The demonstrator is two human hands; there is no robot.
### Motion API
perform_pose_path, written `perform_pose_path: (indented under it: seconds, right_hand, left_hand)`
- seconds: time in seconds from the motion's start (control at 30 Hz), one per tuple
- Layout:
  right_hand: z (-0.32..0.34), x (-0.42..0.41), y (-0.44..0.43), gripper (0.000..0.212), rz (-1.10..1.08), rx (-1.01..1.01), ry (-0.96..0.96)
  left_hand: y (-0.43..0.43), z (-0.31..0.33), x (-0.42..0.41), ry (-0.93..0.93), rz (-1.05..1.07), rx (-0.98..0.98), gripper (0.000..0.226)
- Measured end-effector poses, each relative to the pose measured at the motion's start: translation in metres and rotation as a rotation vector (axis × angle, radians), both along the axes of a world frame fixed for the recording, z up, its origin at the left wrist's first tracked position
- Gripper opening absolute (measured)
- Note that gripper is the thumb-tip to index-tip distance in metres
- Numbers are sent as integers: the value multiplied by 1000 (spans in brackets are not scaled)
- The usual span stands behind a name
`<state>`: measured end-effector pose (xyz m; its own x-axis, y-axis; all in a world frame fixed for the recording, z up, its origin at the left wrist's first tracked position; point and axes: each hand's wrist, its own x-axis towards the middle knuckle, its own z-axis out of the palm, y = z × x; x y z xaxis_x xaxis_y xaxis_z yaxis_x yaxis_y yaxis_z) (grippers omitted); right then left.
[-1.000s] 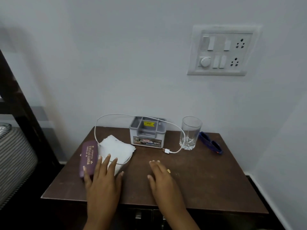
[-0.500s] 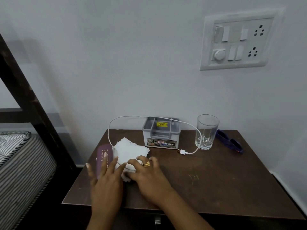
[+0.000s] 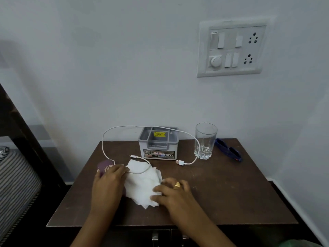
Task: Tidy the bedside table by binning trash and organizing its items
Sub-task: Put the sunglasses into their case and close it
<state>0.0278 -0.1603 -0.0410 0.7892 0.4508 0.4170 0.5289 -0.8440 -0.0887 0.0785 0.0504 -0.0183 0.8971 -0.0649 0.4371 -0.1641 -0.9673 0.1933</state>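
Tissues by the table's front-left edge, both hands on them

The tissues (image 3: 142, 182) are light, limp and tearable; right hand (image 3: 170, 191) pinches their right edge, left hand (image 3: 108, 182) rests flat and open; gather from the edges, clear of the cable (image 3: 140, 171) draped across.

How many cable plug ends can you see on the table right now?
2: the small plug left of the grey organizer, by the tissue; the USB plug in front of the organizer, near the glass.

Wall (image 3: 110, 65): pale grey | switch panel (image 3: 231, 49): upper right | dark bed frame (image 3: 16, 125), striped mattress (image 3: 16, 186): left edge
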Motion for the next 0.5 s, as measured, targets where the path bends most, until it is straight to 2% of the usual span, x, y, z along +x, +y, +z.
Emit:
perform_pose_path:
  seconds: [0.2, 0.3, 0.37, 0.5]
  right_hand:
    - [-2, -15, -55, 42, -68, -36, -80]
    - [-5, -18, -79, 35, -110, -29, -94]
    - [-8, -17, -90, 33, -118, 30, -115]
    - [-1, -11, -79, 48, -135, 247, -66]
  left_hand:
    - [3, -1, 3, 40, -21, -142, 16]
    - [5, 1, 2, 54, -39, -172, 18]
    - [6, 3, 2, 80, -46, -184, 19]
    - [5, 7, -1, 170, -28, -263, 22]
